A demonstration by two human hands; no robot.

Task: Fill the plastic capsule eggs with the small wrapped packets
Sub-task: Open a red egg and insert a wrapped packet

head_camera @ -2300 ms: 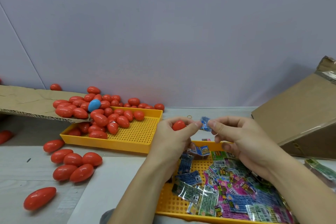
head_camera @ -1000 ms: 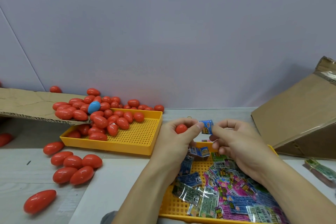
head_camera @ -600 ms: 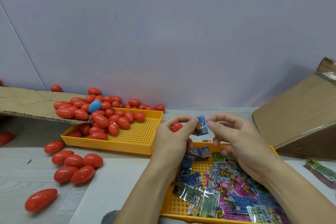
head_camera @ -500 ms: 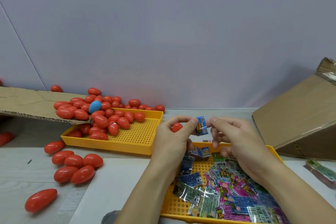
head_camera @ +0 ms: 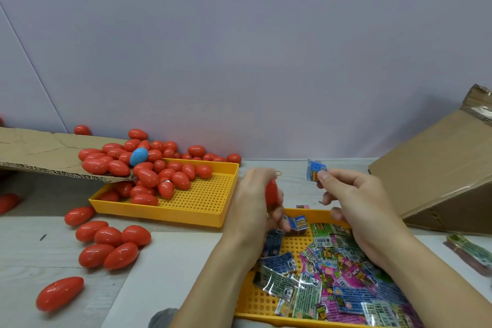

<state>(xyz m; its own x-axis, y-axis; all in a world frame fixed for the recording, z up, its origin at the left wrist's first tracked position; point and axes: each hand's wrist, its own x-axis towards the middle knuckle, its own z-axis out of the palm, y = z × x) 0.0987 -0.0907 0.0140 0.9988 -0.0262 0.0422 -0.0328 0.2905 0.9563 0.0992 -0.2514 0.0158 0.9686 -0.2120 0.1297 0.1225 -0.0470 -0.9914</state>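
My left hand [head_camera: 253, 205] grips a red capsule egg [head_camera: 271, 193], mostly hidden in the curled fingers, above the near yellow tray [head_camera: 259, 301]. My right hand [head_camera: 356, 210] pinches a small blue wrapped packet [head_camera: 314, 170] between thumb and forefinger, held up a short way right of the egg. The two are apart. The near tray holds several wrapped packets [head_camera: 332, 282] in blue, green and pink.
A second yellow tray [head_camera: 202, 210] at the left holds a heap of red eggs [head_camera: 154, 173] and one blue egg [head_camera: 138, 156], spilling from a cardboard flap [head_camera: 40, 151]. Loose red eggs [head_camera: 109, 242] lie on the table. A cardboard box [head_camera: 439, 173] stands at the right.
My hands have drawn apart: the right hand lifted the blue packet up and right, away from the egg. The left hand turned the egg and lowered it slightly.
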